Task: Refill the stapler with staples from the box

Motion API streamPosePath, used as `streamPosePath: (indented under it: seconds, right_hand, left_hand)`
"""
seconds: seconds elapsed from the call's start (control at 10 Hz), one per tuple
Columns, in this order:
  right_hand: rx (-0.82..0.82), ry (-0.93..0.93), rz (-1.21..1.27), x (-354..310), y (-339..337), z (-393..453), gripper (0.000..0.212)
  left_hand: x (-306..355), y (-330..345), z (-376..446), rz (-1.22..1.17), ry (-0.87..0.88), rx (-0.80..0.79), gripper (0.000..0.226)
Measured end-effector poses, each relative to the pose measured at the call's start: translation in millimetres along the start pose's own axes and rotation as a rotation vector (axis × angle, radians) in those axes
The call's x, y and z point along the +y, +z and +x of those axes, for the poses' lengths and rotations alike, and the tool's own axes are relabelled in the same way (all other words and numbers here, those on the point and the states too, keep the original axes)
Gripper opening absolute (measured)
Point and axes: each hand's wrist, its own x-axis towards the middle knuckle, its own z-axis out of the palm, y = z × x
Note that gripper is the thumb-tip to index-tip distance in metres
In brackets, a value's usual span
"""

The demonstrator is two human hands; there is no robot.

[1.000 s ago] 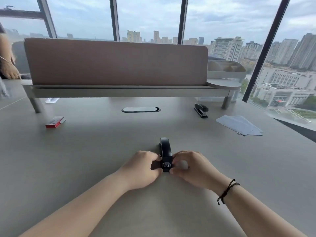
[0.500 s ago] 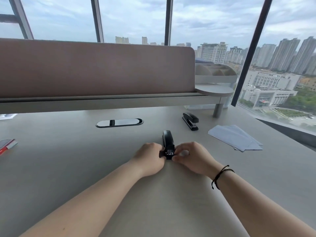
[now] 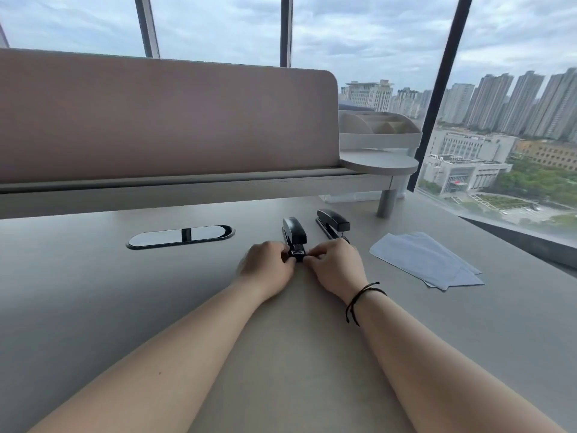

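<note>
A black stapler (image 3: pixel 294 232) lies on the grey desk (image 3: pixel 93 292), pointing away from me. My left hand (image 3: pixel 268 265) pinches its near end from the left. My right hand (image 3: pixel 335 265), with a dark cord bracelet on the wrist, pinches the same end from the right. Fingertips of both hands meet at the stapler's rear, where a small metal part shows. The staple box is out of view.
A second black stapler (image 3: pixel 333 222) lies just right of the first. Light blue paper sheets (image 3: pixel 427 260) lie further right. A cable slot (image 3: pixel 181 236) sits to the left. A raised shelf with a pink divider panel (image 3: pixel 168 120) and a desk organiser (image 3: pixel 379 129) stands behind.
My view has swung to the right and come closer; the red staple box has left the frame on the left. Both hands stay pinched on the stapler's near end.
</note>
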Motion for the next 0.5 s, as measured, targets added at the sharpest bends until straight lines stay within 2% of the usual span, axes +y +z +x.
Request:
streamPosePath:
  seconds: [0.2, 0.5]
  right_hand:
    - [0.061, 0.001, -0.034, 0, 9, 15, 0.017]
    - [0.058, 0.019, -0.081, -2, 13, 6, 0.023]
  left_hand:
    - [-3, 4, 19, -0.014, -0.009, 0.033, 0.023]
    - [-1, -3, 6, -0.076, -0.018, 0.045, 0.02]
